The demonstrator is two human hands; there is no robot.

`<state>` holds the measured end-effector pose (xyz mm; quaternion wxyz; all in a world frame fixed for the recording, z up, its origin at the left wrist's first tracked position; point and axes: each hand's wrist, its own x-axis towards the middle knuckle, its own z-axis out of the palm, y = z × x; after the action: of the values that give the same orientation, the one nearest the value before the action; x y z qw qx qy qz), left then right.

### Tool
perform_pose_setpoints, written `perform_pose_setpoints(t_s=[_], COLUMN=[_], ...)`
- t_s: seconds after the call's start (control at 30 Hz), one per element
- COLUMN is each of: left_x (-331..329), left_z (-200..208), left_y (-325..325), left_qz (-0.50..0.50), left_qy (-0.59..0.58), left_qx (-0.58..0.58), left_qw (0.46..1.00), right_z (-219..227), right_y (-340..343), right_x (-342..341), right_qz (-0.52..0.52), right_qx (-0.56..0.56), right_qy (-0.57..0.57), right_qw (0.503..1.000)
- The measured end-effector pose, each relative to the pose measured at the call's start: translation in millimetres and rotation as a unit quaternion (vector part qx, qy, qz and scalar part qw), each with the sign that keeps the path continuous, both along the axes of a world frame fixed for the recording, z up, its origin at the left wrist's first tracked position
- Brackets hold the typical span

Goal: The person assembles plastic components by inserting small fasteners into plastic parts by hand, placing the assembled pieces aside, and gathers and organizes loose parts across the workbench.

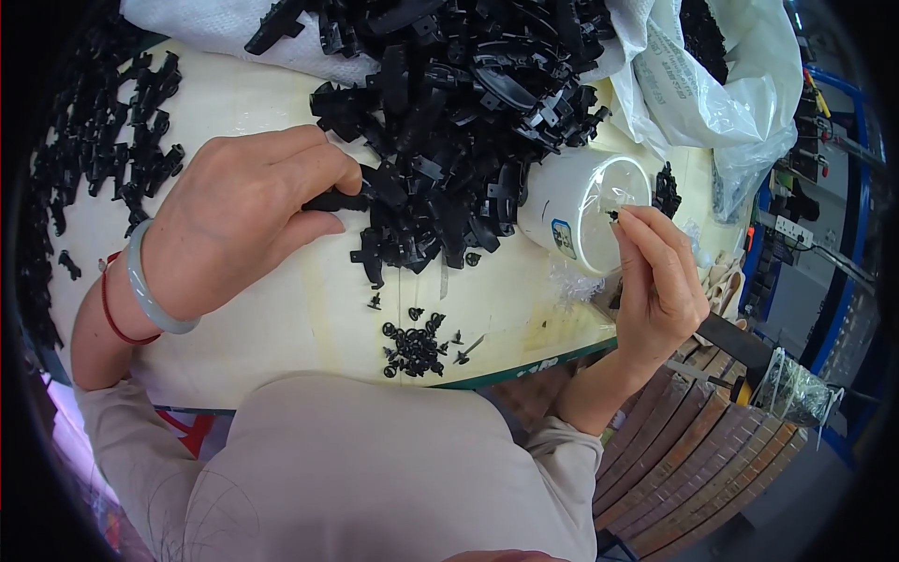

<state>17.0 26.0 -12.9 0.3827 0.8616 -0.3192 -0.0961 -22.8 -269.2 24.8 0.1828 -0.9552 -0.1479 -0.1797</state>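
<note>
My left hand is closed, thumb and fingers pinching a dark black plastic part at the left edge of a big heap of black plastic parts. To the right, my right hand pinches a small black piece between thumb and fingertips; its exact kind is too small to make out. Those fingertips are in front of the mouth of a white plastic tub lying tipped on its side. Nearer me lies a little cluster of small black plastic clips, with a few strays around it.
Many black parts are spread along the table's left side. A white plastic bag with dark contents stands at the back right. Crumpled clear plastic lies below the tub. Beyond the table's right edge are stacked brownish strips and blue racking.
</note>
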Motion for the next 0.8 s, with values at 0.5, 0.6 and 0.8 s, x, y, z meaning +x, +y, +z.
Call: perform_pose_setpoints(t_s=[0.5, 0.6, 0.8], left_x=[1.8, 3.2, 6.0], left_z=[13.2, 12.4, 13.1], left_y=[6.1, 6.7, 4.9], left_qz=[0.059, 0.054, 0.02], left_qy=[0.16, 0.177, 0.185], left_qx=[-0.096, -0.154, -0.189], left_qw=[0.981, 0.971, 0.964], right_z=[1.7, 2.0, 1.2], right_y=[-1.4, -2.2, -2.9], right_x=[-1.5, -1.4, -0.4], right_qz=[0.0, 0.0, 0.005], right_qx=[-0.009, -0.008, -0.007], right_qy=[-0.002, -0.002, -0.005], right_qw=[1.0, 1.0, 1.0])
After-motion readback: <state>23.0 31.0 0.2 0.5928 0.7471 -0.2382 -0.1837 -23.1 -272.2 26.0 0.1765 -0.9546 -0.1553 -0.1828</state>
